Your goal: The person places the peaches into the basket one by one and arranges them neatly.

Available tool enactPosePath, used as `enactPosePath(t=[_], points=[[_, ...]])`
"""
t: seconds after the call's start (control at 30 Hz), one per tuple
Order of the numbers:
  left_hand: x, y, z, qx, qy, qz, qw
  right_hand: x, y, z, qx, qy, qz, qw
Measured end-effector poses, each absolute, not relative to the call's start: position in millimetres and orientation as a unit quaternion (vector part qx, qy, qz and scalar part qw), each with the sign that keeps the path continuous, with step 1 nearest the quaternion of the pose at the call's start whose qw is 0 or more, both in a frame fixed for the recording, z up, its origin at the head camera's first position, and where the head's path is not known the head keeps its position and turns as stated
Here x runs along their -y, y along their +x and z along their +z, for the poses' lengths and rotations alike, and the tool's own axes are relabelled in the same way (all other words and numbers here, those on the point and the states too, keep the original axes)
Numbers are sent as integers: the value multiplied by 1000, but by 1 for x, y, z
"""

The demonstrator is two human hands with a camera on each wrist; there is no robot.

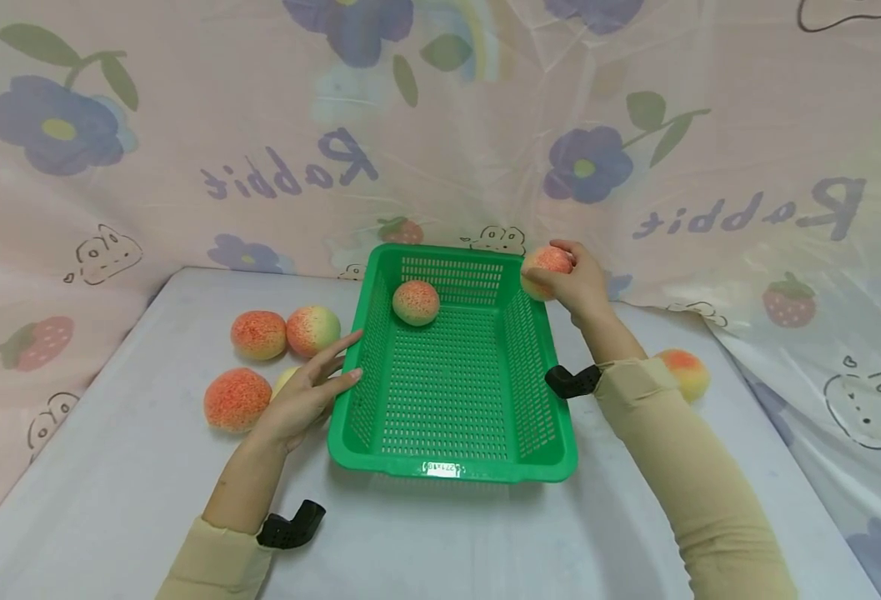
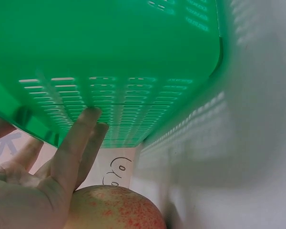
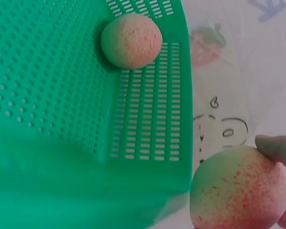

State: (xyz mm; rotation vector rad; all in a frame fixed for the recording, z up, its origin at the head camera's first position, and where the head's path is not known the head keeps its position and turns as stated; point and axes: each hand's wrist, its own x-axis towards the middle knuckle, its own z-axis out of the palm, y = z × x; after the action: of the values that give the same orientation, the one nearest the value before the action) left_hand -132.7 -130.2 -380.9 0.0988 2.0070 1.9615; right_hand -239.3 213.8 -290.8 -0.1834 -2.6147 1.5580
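Grasping a speckled peach (image 1: 539, 282) at the upper-right corner of a green basket (image 1: 448, 392), the right hand (image 1: 584, 285) appears right of center, head view; the left hand (image 1: 299, 410), fingers extended, touches the rim. Left wrist view: those fingers meet the slotted wall, left. Right wrist view: speckled peach, lower right; second peach (image 3: 132, 40) inside, top center.
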Motion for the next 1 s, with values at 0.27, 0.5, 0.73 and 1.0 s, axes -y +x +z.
enactPosePath(t=[0.27,0.5,0.73,1.0], points=[[129,-132,-378,-708,32,685,168,-190,-244,-295,847,-52,528,37],[129,-133,-378,-708,41,684,168,-176,-251,-300,850,-62,522,28],[130,-134,-378,-706,45,686,167,-161,-256,-306,853,-60,517,19],[130,-132,-379,-706,31,686,174,-143,-262,-317,878,-61,475,2]])
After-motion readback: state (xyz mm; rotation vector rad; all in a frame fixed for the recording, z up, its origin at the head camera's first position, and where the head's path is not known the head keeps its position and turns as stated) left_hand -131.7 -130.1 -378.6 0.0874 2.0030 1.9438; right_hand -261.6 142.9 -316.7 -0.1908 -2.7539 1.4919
